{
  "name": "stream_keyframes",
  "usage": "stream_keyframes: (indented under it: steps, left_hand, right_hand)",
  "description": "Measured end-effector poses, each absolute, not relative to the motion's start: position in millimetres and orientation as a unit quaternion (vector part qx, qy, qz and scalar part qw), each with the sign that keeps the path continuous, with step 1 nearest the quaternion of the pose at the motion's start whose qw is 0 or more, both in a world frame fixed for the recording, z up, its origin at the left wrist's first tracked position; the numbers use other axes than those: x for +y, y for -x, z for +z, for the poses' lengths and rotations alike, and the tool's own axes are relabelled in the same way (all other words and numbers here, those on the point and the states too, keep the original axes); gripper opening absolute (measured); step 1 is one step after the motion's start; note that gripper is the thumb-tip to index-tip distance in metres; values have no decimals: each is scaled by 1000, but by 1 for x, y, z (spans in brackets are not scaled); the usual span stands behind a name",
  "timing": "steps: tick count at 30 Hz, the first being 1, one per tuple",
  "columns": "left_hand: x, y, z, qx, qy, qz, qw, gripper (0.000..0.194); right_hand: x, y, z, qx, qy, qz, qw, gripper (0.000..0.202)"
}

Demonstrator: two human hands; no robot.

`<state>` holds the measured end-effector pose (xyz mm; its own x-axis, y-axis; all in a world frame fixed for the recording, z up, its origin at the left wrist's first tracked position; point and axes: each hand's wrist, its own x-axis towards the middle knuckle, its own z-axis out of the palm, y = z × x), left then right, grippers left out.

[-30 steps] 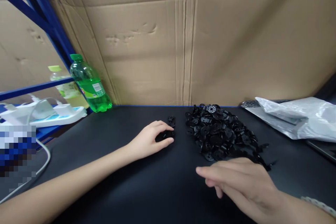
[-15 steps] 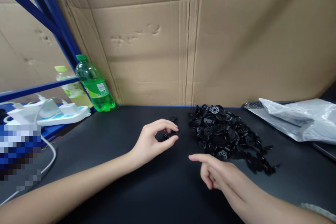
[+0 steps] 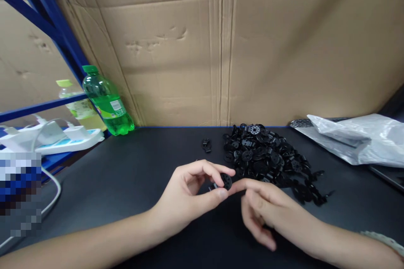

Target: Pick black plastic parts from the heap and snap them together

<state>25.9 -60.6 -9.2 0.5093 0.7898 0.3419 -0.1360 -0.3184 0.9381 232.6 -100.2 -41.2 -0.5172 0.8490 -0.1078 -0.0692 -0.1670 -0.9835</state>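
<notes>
My left hand (image 3: 192,193) pinches a small black plastic disc with holes (image 3: 226,181) between thumb and fingers, above the dark table. Part of a second black piece shows behind the disc, mostly hidden by my fingers. My right hand (image 3: 271,210) is empty, its index finger stretched out to the disc's lower edge, close to my left thumb. Whether that fingertip touches the disc or the thumb, I cannot tell. Its other fingers hang loosely bent. Beyond my hands lies a heap of similar black discs (image 3: 261,157). Apart from the heap sits a small black clip-like part (image 3: 206,145).
Cardboard (image 3: 170,63) walls off the back of the black table (image 3: 151,147). A green soda bottle (image 3: 109,107) and a pale drink bottle (image 3: 80,109) stand at left by a blue frame and a white power strip (image 3: 75,143). At right lies a silvery plastic bag (image 3: 362,138).
My left hand has come nearer and to the right with the disc, uncovering the small part behind. The right index finger now meets it, and its other fingers have loosened. The view has shifted slightly.
</notes>
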Motion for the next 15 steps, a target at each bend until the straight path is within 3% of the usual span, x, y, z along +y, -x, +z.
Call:
stream_keyframes:
  steps: [4,9,15]
  left_hand:
    - [-64,-31,-14,208,-677,422,566,15]
    - [-67,-34,-22,190,-683,406,577,21]
    - [-71,-32,-22,200,-790,420,400,36]
  right_hand:
    - [-108,-223,-38,-433,244,786,368,42]
    - [-108,-220,-35,-400,201,817,362,38]
    - [-107,-222,-36,-432,291,760,388,36]
